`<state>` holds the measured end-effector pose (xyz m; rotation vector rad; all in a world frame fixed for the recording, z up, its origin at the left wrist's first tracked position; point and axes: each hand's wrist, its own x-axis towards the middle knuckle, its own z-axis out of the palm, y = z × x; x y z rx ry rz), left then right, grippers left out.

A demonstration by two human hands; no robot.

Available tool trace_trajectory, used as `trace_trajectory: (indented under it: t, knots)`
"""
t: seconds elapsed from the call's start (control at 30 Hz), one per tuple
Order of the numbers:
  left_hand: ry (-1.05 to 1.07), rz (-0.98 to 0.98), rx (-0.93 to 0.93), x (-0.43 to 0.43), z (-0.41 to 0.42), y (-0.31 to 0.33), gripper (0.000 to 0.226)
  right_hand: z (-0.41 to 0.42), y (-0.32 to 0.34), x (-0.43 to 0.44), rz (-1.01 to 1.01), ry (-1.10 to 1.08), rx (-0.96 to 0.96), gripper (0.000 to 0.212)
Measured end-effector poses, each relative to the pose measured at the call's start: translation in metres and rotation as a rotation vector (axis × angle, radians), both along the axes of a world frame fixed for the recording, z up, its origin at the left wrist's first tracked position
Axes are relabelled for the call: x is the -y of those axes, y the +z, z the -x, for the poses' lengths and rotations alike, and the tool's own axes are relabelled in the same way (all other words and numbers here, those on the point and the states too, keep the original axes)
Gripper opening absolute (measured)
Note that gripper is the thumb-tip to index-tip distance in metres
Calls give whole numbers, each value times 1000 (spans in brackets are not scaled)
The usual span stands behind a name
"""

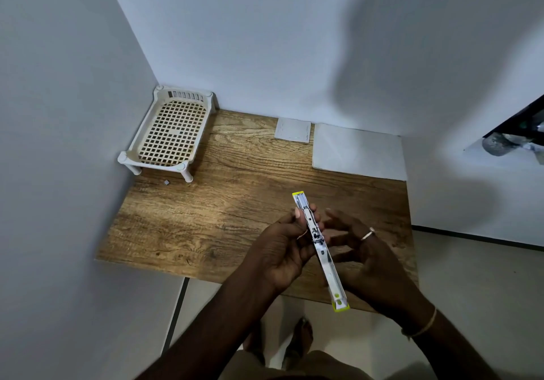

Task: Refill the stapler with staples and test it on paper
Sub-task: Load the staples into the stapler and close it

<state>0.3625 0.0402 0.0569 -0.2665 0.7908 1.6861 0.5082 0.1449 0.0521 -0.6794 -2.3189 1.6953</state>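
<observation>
The stapler [323,259] is swung fully open into one long strip, metal inside with yellow-green ends, held above the near right part of the wooden table [206,218]. My left hand [282,250] grips it around the middle hinge, thumb on the upper half. My right hand [365,256], wearing a ring, curls around the stapler from the right side, its fingertips near the hinge. A large white sheet of paper [357,151] lies flat at the back right. Beside it, to the left, lies a smaller white sheet [293,130] with marks along its edges.
A cream plastic lattice tray on short legs [170,132] stands in the back left corner against the walls. A tiny grey piece [166,182] lies on the table near its front leg. White walls close the table in at the left and back. Tiled floor lies below.
</observation>
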Motion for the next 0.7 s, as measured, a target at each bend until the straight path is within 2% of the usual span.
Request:
trace_trajectory:
  t: [0.13, 0.23, 0.4, 0.5, 0.7]
  knots:
    - [-6, 3, 4, 0, -2, -3, 31, 7, 7, -3, 136, -108, -179, 92]
    - [-13, -33, 6, 0, -5, -4, 33, 21, 11, -5, 253, -179, -229, 84]
    - [-43, -26, -97, 2, -7, -8, 20, 35, 9, -4, 391, -122, -164, 60]
    - [-69, -10, -166, 6, -6, -11, 20, 38, 6, 4, 503, -73, -137, 41]
    - [-103, 16, -286, 14, -8, -20, 23, 40, 5, 0, 706, -68, -101, 43]
